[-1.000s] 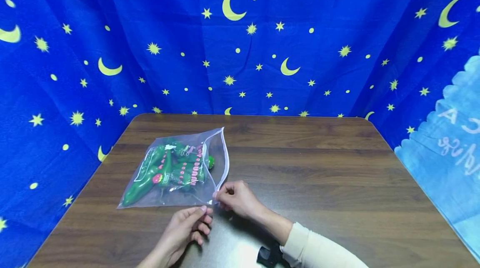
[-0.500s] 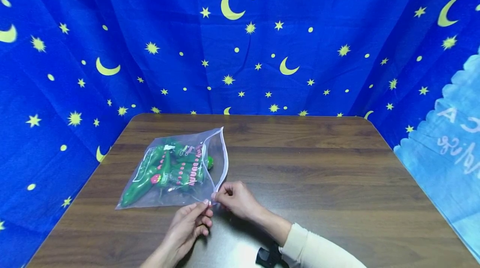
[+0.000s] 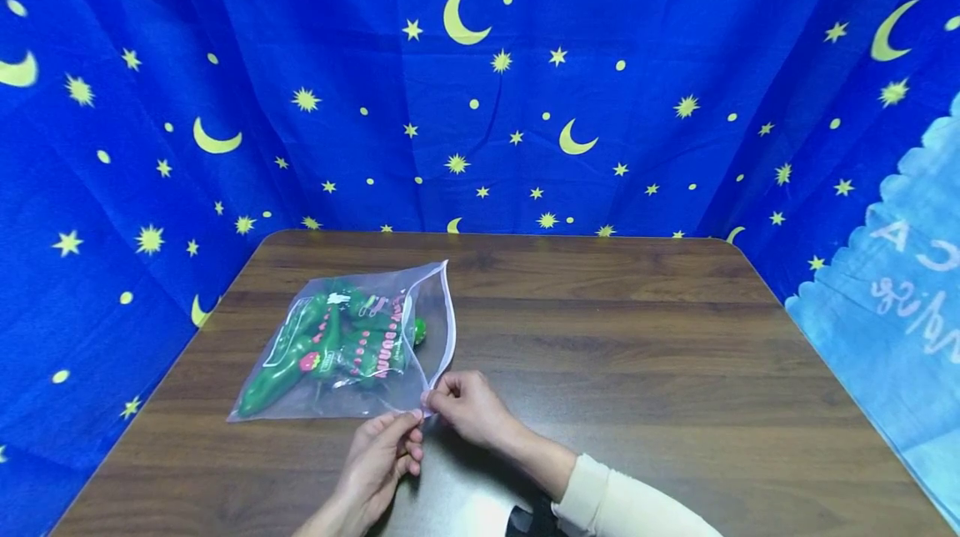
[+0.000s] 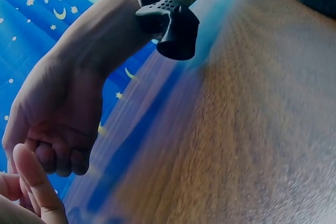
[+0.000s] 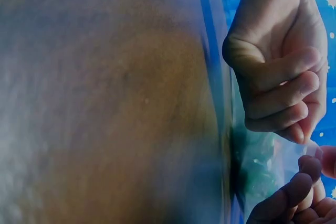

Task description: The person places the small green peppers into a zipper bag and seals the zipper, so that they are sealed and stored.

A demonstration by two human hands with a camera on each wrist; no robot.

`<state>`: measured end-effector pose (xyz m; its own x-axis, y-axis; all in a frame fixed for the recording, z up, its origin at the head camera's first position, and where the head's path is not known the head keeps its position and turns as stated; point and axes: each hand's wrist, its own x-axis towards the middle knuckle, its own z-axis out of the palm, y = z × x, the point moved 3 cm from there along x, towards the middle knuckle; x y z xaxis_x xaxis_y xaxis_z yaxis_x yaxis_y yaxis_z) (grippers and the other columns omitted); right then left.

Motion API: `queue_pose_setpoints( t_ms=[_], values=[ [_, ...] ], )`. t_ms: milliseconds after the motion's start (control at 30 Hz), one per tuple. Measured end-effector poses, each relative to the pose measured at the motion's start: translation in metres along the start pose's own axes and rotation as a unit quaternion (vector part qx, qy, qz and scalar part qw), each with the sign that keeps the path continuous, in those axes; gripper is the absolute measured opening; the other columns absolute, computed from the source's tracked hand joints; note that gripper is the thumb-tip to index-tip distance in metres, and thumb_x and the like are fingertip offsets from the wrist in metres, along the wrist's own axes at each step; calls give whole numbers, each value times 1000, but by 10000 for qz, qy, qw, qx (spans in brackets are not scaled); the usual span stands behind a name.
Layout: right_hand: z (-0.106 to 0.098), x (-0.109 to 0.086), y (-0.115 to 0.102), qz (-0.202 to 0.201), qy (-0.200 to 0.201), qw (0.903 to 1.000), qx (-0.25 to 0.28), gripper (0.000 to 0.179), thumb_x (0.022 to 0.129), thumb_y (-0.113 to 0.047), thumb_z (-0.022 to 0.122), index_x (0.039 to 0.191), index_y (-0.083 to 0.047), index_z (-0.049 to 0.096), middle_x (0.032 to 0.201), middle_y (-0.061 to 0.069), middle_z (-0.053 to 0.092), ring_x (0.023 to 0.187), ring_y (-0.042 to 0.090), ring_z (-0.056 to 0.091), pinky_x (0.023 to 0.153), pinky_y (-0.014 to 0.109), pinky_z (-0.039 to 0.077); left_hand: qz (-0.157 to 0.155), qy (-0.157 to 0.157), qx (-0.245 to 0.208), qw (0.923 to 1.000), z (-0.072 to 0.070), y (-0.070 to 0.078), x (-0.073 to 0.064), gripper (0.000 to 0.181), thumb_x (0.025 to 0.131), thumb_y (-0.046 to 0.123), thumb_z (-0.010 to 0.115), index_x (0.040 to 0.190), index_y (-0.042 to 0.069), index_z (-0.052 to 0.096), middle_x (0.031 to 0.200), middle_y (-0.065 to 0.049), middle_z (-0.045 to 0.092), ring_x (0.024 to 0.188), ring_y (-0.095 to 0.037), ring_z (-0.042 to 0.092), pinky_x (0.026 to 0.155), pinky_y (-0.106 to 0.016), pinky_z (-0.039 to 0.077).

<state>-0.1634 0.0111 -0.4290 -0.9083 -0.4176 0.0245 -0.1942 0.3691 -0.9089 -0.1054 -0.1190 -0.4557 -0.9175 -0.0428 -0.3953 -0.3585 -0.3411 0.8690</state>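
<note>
A clear plastic zip bag [image 3: 285, 404] with pink and white print lies on the table's left half, its mouth gaping toward the right. Several glossy green, vegetable-like things [image 3: 273, 378] fill it; a small bright-green round end [image 3: 420, 331] shows at the mouth. My left hand [image 3: 378, 454] pinches the near corner of the bag between thumb and index finger. Right beside it, my right hand [image 3: 472, 408] pinches the white zip strip [image 3: 450, 320] at the mouth's near end. In the right wrist view, the fingertips of my left hand [image 5: 283, 87] meet those of my right hand [image 5: 294, 195].
The brown wooden table [image 3: 637, 353] extends to the right and behind the bag. A blue star-and-moon curtain [image 3: 525, 87] hangs around it, with a light-blue cloth [image 3: 900, 270] at right. A black wrist camera [image 4: 178, 32] is strapped to the right forearm.
My left hand has moved up to the bag's near corner and now pinches it. The right hand keeps its pinch on the strip, and the bag has barely shifted.
</note>
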Motion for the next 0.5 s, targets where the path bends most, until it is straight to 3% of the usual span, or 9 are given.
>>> queue_pose_setpoints(
  t_ms=[300,500],
  values=[
    [4,2,-3,173,383,9990,-163,27,83,-20,63,64,-2,61,50,-7,46,47,3,41,45,17,33,147,263,-7,9995,1,0,-2,15,88,12,56,74,12,57,60,8,52,46,-3,48,41,-15,43],
    [4,3,-2,348,394,9980,340,31,84,-19,62,68,6,59,50,-7,45,45,4,38,42,17,30,61,140,-98,9998,1,1,-2,16,90,19,59,76,12,58,64,8,55,50,-4,50,43,-16,44]
  ],
)
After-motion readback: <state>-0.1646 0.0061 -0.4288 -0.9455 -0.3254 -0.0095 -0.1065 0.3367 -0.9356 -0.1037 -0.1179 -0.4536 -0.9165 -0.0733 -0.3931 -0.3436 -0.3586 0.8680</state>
